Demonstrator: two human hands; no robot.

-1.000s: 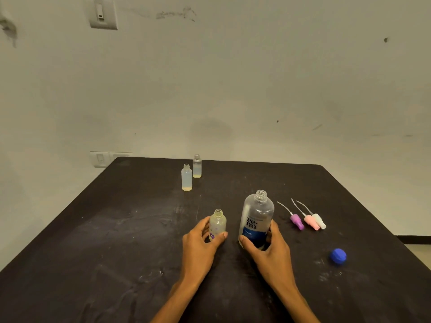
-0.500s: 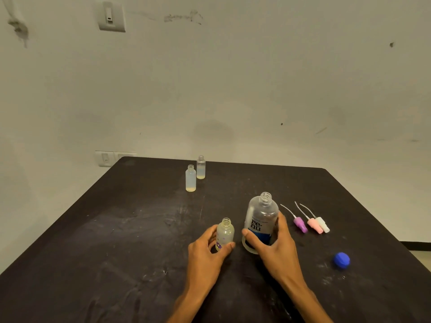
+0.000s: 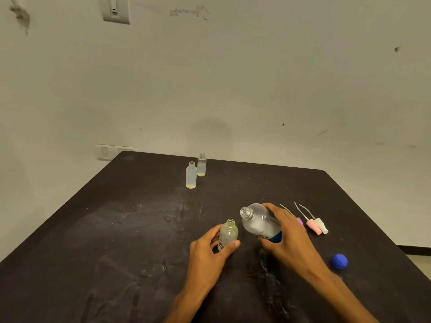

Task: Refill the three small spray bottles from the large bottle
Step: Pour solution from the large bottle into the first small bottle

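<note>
Left hand (image 3: 205, 252): forearm enters from the lower edge, wrist straight, back of hand toward the camera. Thumb and fingers (image 3: 233, 245) curled in a C around the small spray bottle (image 3: 227, 235), thumb tip at its near right side. Right hand (image 3: 288, 243): forearm enters from the lower right corner, wrist bent inward. Fingers wrapped over the body of the large bottle (image 3: 258, 223), which leans with its open neck up and to the left of the fingers.

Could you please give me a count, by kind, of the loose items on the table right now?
Small bottles: 3 — one held, two at the back
Large bottle: 1
Spray heads: 3 — purple, pink, white
Blue cap: 1
Total: 8
</note>
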